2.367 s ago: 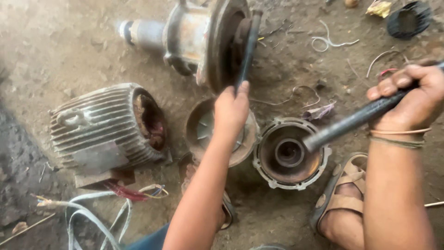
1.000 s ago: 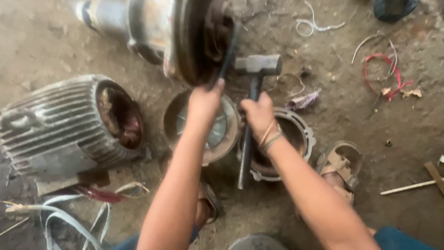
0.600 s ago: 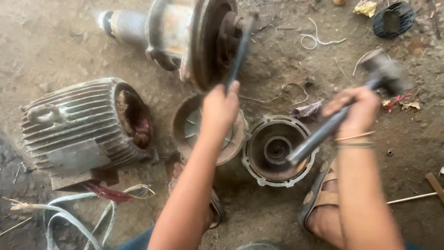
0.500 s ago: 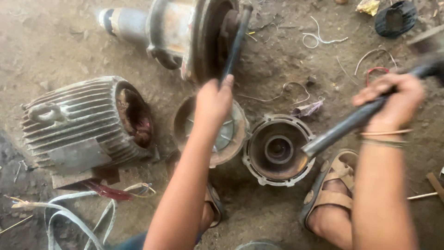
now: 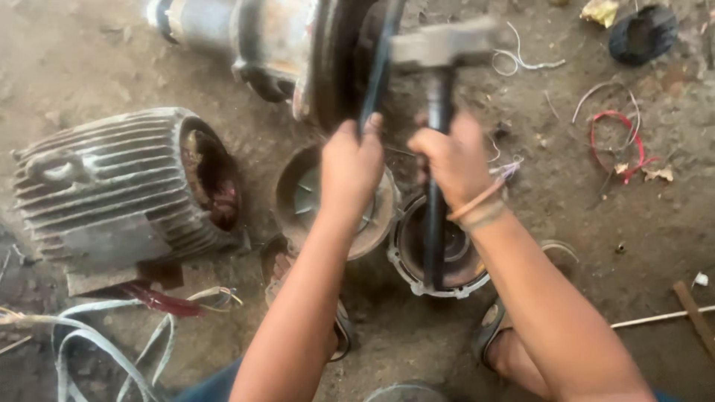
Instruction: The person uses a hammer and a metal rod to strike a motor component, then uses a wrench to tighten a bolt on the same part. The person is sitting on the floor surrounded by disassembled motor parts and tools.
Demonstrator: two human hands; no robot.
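Reaching forward, the left hand [image 5: 350,167] grips a dark rod [image 5: 380,67] set against the rotor [image 5: 298,52]. The right hand [image 5: 454,160] is closed round the hammer [image 5: 439,89] handle, its blurred head at the rod's top.

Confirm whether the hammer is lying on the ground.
No, the right hand grips the hammer by its handle, head raised beside the rod held by the left hand.

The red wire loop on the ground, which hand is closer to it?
Right. The right hand, gripping the hammer, is nearer the red wire loop; the left hand sits farther away, beyond the hammer.
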